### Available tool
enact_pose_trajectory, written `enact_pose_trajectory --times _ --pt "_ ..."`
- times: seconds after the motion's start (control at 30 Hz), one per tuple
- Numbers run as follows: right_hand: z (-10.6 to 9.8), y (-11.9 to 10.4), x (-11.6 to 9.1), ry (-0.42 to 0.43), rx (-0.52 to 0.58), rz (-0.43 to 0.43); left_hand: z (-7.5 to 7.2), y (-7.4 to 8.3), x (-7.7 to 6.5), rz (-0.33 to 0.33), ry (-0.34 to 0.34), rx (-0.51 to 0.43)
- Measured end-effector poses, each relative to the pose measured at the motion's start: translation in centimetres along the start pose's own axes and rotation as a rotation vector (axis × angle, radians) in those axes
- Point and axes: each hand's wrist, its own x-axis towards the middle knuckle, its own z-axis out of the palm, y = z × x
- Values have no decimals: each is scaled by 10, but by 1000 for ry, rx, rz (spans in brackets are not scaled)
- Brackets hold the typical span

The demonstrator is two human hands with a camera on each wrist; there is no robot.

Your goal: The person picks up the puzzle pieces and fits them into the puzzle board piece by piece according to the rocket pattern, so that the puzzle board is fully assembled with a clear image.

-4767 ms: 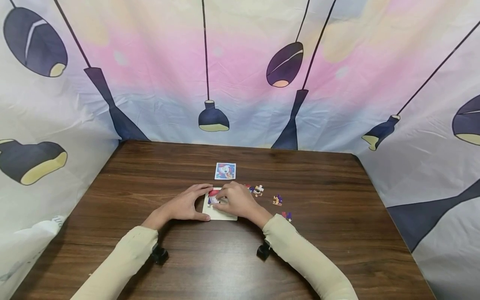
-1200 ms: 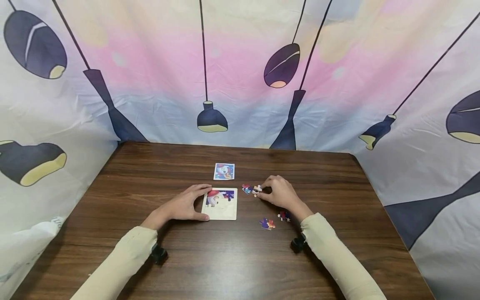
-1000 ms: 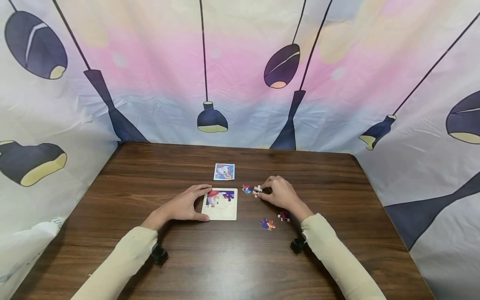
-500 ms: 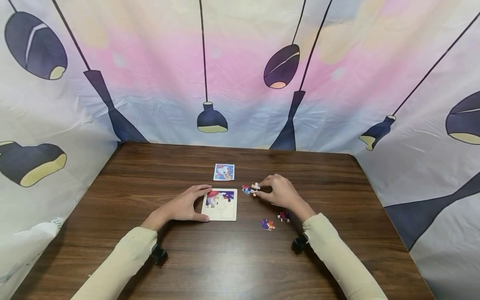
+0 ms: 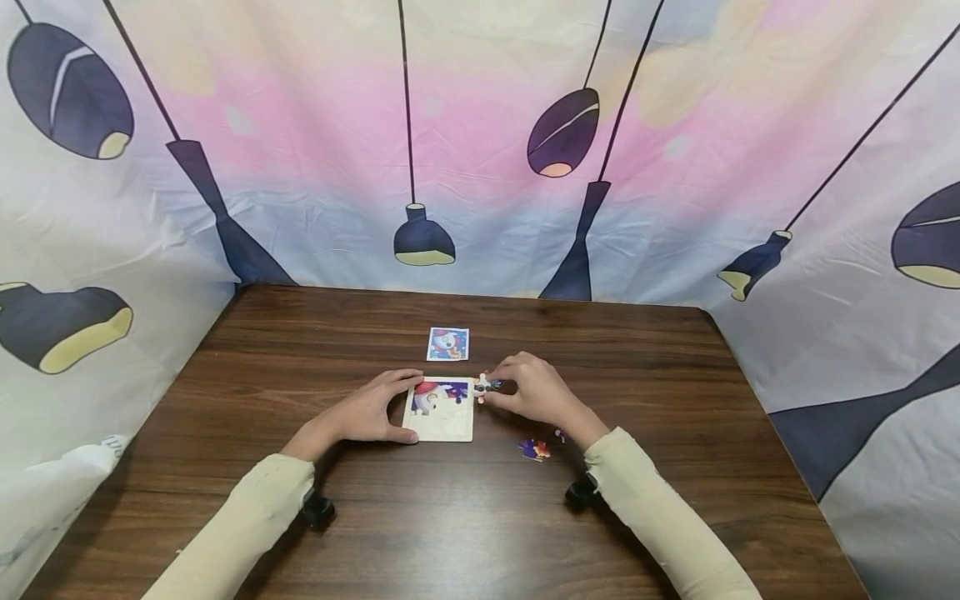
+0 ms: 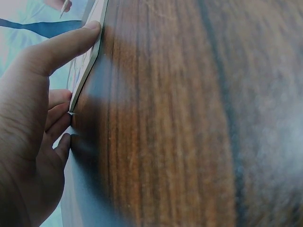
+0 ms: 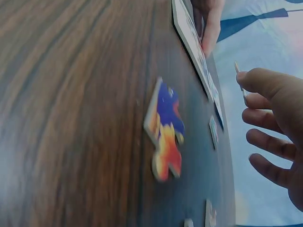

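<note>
A square, cream jigsaw board, partly filled with coloured pieces, lies flat on the surface; a small, knobbed, mostly white jigsaw piece is held raised near the board's right edge.

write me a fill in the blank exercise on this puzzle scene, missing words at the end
The person's ____ hand pinches a puzzle piece.
In the head view, the left hand touches the puzzle board at its lower left corner with the ____.
Of the picture card and the puzzle board, the ____ lies farther from the person.
The curved patch near the board's top left corner is ____.

Missing words: right; thumb; picture card; red.
</note>
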Motion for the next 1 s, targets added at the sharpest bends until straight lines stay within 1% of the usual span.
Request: enact_pose_trajectory --times 0.27,0.47,0.73,1.0 --pt "10 -16 12 -29 31 -25 -1 1 -1 -5 -7 -5" --pt "21 -23 21 -41 14 -59 0 0 0 -3 -12 8" --pt "32 -32 30 -65 -2 -69 0 -2 1 9 -5 8" --pt "38 -39 35 -86 -33 -70 0 -2 0 11 -3 3"
